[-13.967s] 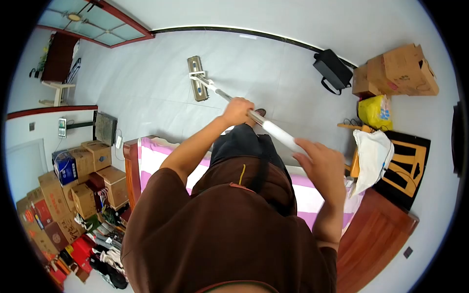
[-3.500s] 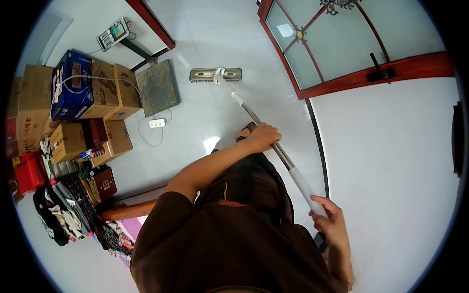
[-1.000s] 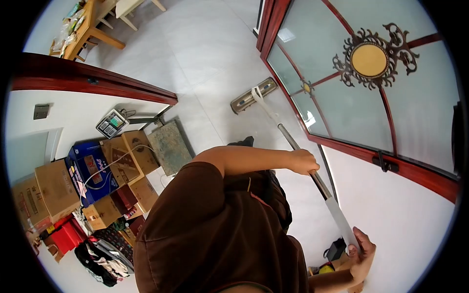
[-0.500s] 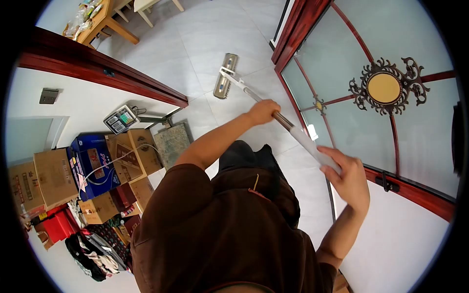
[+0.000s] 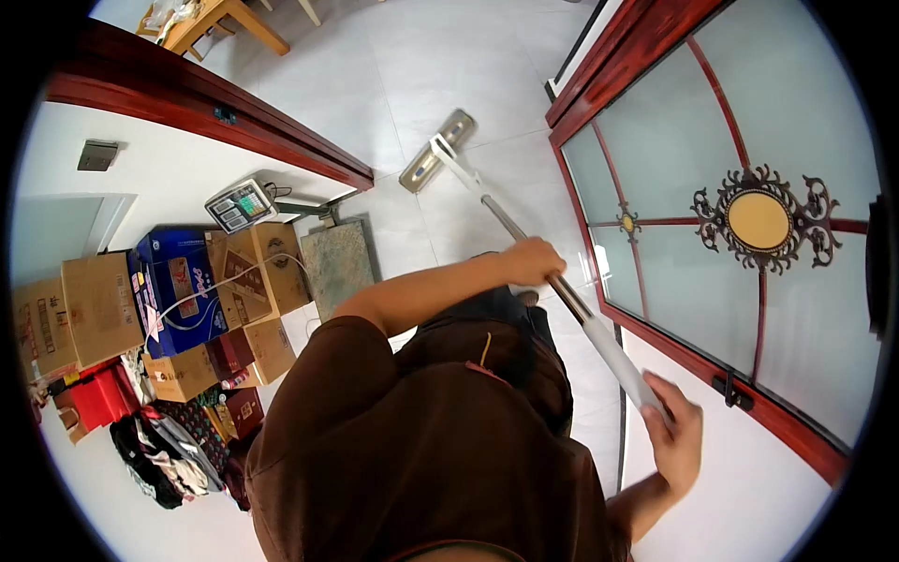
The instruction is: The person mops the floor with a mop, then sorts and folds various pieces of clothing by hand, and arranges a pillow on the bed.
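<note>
A flat mop (image 5: 507,218) slants across the floor in front of me. Its rectangular head (image 5: 424,171) lies on the grey-white tiles near the doorway, turned at an angle. Partway down the metal pole, my left hand (image 5: 534,260) is closed round the shaft. My right hand (image 5: 676,436) holds the upper end of the white grip (image 5: 613,361), thumb on one side and fingers on the other. The palm side of my right hand is partly hidden.
A door with frosted panes (image 5: 674,122) stands on the right. On the left are a platform scale (image 5: 339,272), stacked cardboard boxes (image 5: 103,304) and a pile of clothes (image 5: 178,454). Past the red door frame (image 5: 206,108) is a wooden table (image 5: 220,21).
Both hands have moved back toward my body and slightly right, drawing the mop pole along. The mop head has turned clockwise on the floor. My view has shifted a little.
</note>
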{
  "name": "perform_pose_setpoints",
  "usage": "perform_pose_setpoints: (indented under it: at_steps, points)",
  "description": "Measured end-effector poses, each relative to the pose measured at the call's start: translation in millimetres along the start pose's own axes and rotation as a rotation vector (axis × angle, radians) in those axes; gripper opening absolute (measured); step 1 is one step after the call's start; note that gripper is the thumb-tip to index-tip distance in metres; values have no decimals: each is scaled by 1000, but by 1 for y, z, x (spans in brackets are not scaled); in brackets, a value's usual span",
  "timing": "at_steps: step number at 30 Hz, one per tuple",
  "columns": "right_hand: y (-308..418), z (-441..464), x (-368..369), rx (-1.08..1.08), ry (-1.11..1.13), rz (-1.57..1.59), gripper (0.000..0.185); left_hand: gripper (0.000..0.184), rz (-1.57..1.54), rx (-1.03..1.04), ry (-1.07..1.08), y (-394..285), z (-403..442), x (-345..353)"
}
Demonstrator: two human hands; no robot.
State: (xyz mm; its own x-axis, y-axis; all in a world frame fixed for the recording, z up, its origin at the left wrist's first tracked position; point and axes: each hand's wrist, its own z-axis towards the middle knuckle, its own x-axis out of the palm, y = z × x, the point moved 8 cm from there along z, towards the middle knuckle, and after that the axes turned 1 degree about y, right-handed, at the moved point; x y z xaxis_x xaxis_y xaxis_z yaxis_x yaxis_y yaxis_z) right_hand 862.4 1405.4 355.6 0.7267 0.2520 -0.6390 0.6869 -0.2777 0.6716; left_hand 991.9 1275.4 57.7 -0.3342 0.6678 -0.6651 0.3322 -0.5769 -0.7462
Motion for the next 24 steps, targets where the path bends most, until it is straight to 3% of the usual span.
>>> perform_pose_setpoints:
  at_steps: [4, 8, 15, 21, 24]
  points:
    - [14, -16, -25, 69, 93, 3, 37, 15, -53, 62, 150, -41, 2, 19]
    - [14, 13, -29, 100, 123, 17, 34, 9, -20, 63, 115, -23, 6, -3]
    - [-5, 114, -16, -26, 29, 57, 32, 11, 96, -40, 30, 75, 24, -45]
    - [-4, 215, 6, -183, -5, 79, 28, 14, 242, -226, 86, 171, 32, -94]
    - [-19, 255, 16, -120, 54, 139, 27, 11, 305, -336, 93, 207, 38, -108]
